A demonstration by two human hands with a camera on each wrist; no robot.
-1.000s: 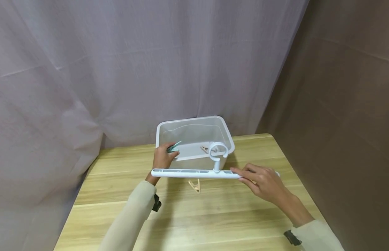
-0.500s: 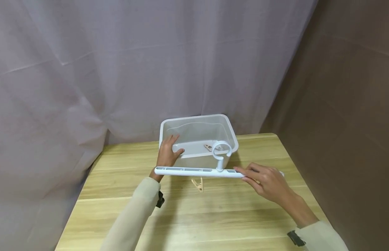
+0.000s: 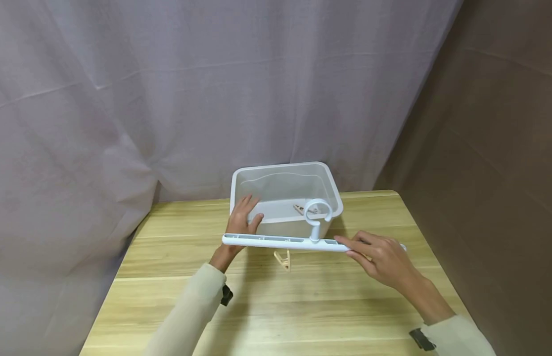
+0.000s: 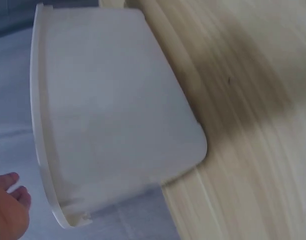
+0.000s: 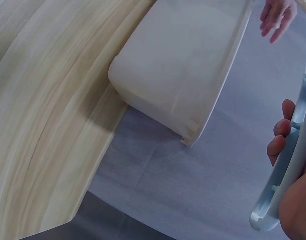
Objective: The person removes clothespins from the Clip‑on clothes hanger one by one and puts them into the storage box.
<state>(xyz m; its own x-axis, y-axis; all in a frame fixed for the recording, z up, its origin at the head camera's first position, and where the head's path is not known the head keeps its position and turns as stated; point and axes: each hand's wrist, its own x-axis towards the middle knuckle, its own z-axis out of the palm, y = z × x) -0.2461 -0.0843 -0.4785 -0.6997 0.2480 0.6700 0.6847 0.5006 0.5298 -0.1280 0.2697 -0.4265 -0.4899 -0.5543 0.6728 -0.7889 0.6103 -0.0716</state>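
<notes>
My right hand grips a pale blue plastic clothes hanger near its right end, with the hook up. In the right wrist view, fingers curl round the hanger. Below the bar a beige clothespin appears to hang. My left hand is over the near left part of a translucent plastic box, fingers extended and holding nothing visible. A clothespin lies on the box floor at the right. Beside it, partly behind the hook, is something small and unclear.
The box stands at the back of a wooden table, close to a grey curtain. A brown curtain runs along the right side. The hanger spans in front of the box, above the table.
My left hand has let go of the green clothespin over the box, and its fingers have spread; that clothespin is out of sight. The right hand keeps holding the hanger. The head view has shifted slightly.
</notes>
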